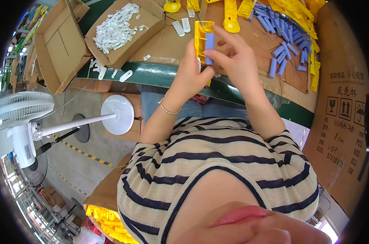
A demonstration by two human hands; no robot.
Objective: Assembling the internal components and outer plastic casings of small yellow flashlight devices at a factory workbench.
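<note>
My left hand [191, 75] is closed around a yellow plastic casing [198, 34], held upright over the table's near edge. A blue cylindrical battery cell [209, 42] lies along the casing's right side. My right hand [238, 61] pinches this cell, thumb on its lower part and fingers behind; whether it is fully seated in the casing I cannot tell. Thin wires show near the casing's top. More blue cells [280, 28], some with wires, are piled to the right. Two white plastic pieces [182, 27] lie just left of the casing.
An open carton [147, 32] of small white parts stands at left, beside another open carton [62, 44]. Yellow casings [231, 20] lie at the back, with a heap at back right. A big cardboard box [339, 110] rises at right. A white fan [23, 122] stands at left.
</note>
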